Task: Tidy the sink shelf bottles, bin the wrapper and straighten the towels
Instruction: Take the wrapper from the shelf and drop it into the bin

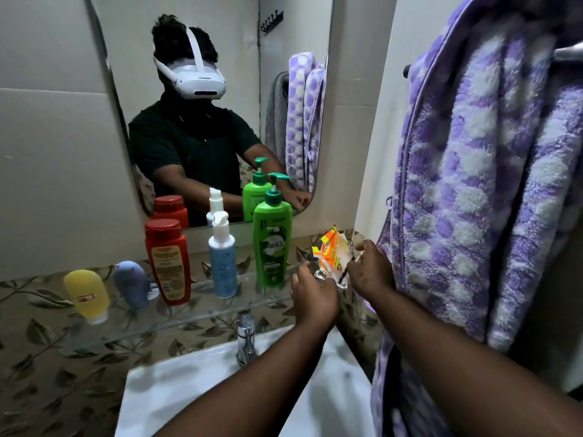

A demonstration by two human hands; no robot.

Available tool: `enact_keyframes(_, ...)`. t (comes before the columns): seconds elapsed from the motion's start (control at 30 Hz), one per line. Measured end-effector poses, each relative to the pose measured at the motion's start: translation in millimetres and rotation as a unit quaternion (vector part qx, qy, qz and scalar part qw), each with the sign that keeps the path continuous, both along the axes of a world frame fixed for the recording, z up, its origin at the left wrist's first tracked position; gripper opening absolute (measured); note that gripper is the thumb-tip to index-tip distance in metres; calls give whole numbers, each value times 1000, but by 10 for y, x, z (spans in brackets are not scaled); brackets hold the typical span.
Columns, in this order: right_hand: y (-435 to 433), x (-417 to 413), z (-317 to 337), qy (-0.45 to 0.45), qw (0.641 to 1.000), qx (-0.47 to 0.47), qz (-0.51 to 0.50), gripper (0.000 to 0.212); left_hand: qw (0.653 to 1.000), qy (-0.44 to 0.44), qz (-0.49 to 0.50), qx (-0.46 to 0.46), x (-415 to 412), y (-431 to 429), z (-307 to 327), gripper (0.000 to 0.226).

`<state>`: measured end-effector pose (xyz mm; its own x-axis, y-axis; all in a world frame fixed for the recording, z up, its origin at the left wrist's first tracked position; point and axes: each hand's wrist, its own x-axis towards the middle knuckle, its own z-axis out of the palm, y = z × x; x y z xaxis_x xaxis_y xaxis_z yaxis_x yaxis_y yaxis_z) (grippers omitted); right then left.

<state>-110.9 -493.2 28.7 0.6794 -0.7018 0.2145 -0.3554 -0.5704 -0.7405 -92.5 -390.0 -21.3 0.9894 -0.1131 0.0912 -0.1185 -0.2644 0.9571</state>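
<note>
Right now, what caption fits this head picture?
Both hands hold the wrapper beside the shelf bottles.

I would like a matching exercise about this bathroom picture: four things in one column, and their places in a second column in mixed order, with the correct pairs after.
Things:
1. wrapper
2. yellow bottle
3. green pump bottle
4. tap

Places:
A. at the left end of the glass shelf
B. below the shelf, at the back of the white sink
C. held between the left hand and the right hand
D. standing upright at the right end of the bottle row

Pairs: 1-C, 2-A, 3-D, 4-B
</note>
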Motion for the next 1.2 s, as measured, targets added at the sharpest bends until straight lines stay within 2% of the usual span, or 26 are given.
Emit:
enact_keyframes(0.1,2,33,-73,30,999,37,-6,38,999,21,2,32,89,-61,31,51)
enact_keyframes(0.3,24,50,-223,26,996,87,-9,44,999,28,-3,43,239,-107,85,40)
enact_keyframes(0.43,18,30,-248,3,989,147,-14,40,998,62,-9,31,299,-113,112,29)
enact_keyframes(0.5,22,4,-249,-7,985,170,-18,44,997,67,-9,25,287,-113,120,19)
enact_keyframes(0.67,88,-82,-301,-50,974,222,-6,50,998,68,13,12,144,-75,100,15)
enact_keyframes(0.97,418,-361,-412,-122,951,282,24,52,984,115,39,-127,-296,305,10,6)
enact_keyframes(1.07,606,-528,-454,-119,948,292,44,48,974,124,29,-186,-485,513,0,11)
enact_keyframes(1.2,936,-784,-488,-95,956,273,51,40,972,118,24,-202,-770,926,-48,10)
